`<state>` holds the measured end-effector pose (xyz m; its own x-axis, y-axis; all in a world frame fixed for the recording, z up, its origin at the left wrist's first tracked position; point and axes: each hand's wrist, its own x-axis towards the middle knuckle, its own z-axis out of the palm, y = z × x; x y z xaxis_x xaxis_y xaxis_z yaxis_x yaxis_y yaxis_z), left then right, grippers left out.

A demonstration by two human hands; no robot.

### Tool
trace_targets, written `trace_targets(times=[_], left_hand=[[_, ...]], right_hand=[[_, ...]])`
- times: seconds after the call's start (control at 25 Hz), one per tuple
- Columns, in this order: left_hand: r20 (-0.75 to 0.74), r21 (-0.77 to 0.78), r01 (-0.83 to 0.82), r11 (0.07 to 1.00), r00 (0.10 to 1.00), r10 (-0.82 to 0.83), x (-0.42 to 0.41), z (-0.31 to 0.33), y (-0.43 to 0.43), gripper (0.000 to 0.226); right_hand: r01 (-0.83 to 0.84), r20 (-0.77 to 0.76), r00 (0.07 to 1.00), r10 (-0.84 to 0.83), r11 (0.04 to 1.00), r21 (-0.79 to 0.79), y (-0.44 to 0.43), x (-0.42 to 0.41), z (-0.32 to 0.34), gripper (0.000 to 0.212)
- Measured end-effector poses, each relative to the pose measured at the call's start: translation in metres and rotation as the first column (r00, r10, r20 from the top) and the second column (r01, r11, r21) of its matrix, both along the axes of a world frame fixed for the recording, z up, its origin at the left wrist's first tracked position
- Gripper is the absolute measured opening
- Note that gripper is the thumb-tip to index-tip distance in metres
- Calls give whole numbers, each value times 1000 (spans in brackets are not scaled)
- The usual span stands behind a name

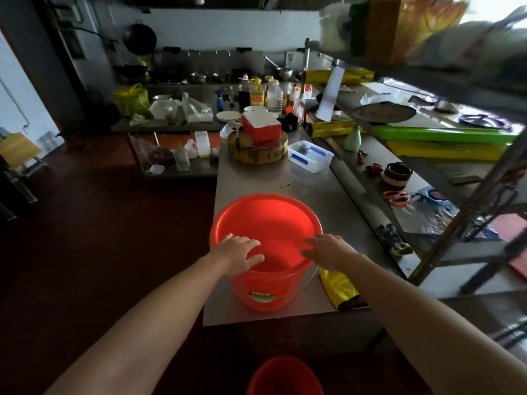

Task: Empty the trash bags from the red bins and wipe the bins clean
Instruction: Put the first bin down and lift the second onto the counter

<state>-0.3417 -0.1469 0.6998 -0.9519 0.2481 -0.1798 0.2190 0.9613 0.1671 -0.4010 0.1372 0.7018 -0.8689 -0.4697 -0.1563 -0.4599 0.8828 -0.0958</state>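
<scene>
A stainless steel counter runs away from the person, and the red bucket stands upright on it, close to its near left corner, mouth open to the camera. A second red bucket sits lower down at the bottom edge of the view, only partly seen. Farther back on the counter a round wooden chopping block carries a red and white box, with a clear plastic container just beside it to the right. A yellow bag lies on the counter near the bucket's right side. The left hand rests on the near left rim, fingers spread and relaxed over the opening, holding nothing. The right hand is at the right rim, fingers loosely extended inward, gripping nothing.
</scene>
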Motion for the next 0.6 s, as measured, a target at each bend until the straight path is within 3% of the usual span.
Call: trace_targets(times=[0.32, 0.44, 0.6], left_hand=[[-245, 2, 102, 995, 965, -98, -75, 33, 108, 38], [-252, 45, 127, 991, 961, -112, -104, 33, 164, 24], [-178, 161, 119, 980, 980, -90, -145, 20, 235, 15]], right_hand=[[216, 9, 976, -216, 976, -4, 81, -33, 32, 39], [259, 50, 965, -258, 966, -3, 119, -60, 27, 36], [264, 75, 964, -255, 952, -155, 167, -91, 10, 33]])
